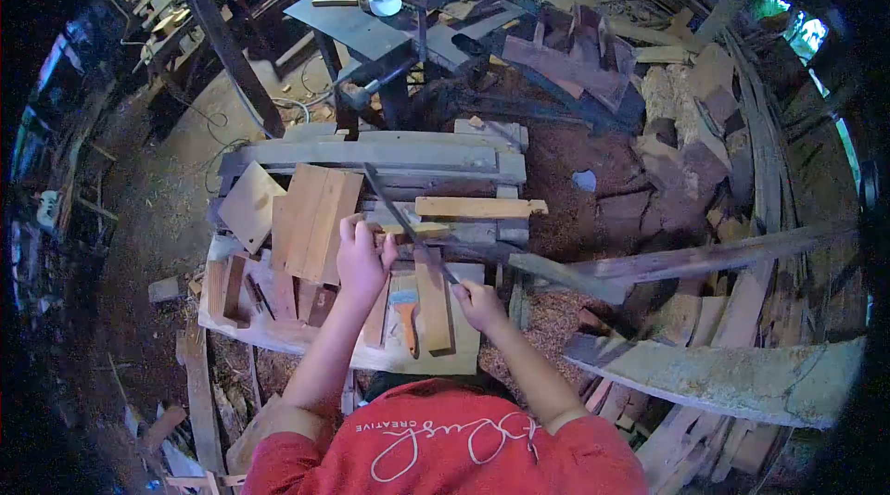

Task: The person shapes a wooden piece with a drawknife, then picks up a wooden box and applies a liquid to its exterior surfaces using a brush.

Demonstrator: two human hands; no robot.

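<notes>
My right hand (480,306) is closed round the near end of a long, thin, dark blade-like tool (391,202), which slants up and away to the left. My left hand (362,254) grips one end of a short light wood strip (419,229), and the tool crosses over this strip. Below the hands, a paintbrush (406,317) with an orange handle lies on a pale board (464,347). Right beside the brush is a flat wooden piece (433,302). Two joined brown boards (320,222) rest to the left of my left hand.
A grey plank bench (417,158) stands ahead, bearing a light wood strip (480,207) and a square panel (250,206). Beyond it is a metal machine table (343,18) with a white cup (385,2). Long planks (714,254) and timber offcuts crowd the right side.
</notes>
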